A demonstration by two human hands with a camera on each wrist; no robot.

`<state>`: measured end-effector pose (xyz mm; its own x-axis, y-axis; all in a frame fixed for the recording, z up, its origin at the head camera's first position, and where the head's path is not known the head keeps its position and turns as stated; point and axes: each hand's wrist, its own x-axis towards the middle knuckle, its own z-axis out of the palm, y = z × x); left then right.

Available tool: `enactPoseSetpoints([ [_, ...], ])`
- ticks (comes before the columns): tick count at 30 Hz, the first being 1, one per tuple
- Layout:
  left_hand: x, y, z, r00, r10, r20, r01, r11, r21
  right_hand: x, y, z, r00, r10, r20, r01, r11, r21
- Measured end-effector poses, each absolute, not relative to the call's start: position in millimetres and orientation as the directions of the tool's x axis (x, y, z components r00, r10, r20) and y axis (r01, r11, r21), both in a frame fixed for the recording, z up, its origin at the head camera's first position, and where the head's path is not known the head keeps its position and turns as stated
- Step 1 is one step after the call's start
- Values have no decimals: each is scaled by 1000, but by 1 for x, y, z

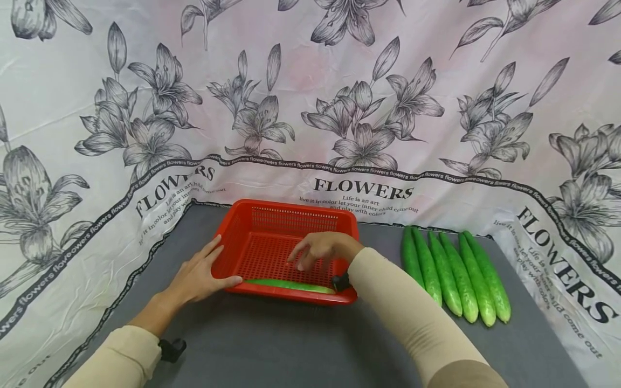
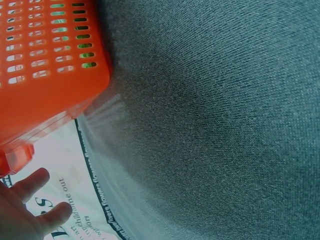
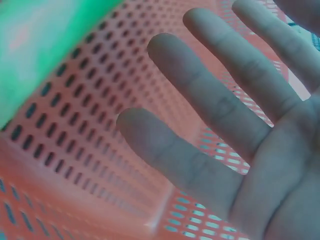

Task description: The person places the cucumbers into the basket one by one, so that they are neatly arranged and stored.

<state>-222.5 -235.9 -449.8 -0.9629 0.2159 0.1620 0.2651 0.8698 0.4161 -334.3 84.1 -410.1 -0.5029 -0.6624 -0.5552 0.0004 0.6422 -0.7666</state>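
A red perforated basket [image 1: 291, 203] stands on the grey table, with one green cucumber [image 1: 291, 285] lying along its near side. My left hand [image 1: 196, 275] is at the basket's left edge, thumb on the near left corner, fingers spread; the left wrist view shows some of its fingers [image 2: 55, 217] beside the basket's outer wall [image 2: 50, 100]. Inside the basket, above its floor, my right hand [image 1: 320, 250] holds nothing. The right wrist view shows that hand [image 3: 240, 110] with fingers apart, the cucumber [image 3: 45, 45] a little away from them.
Several cucumbers [image 1: 461, 280] lie side by side on the table [image 1: 271, 345], right of the basket. Behind the table hangs a white and pink cloth [image 1: 301, 129] with flower prints, which also borders both sides.
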Motion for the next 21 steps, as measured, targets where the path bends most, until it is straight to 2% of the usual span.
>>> enactPoseSetpoints([
  [8,-221,-235,-449,-963,219,157,266,870,414,-334,103,-384,-532,-721,-444,3,523,-852],
  [21,-222,-235,-449,-963,213,166,264,870,417,-323,152,-348,-690,-673,-267,-21,386,-922],
])
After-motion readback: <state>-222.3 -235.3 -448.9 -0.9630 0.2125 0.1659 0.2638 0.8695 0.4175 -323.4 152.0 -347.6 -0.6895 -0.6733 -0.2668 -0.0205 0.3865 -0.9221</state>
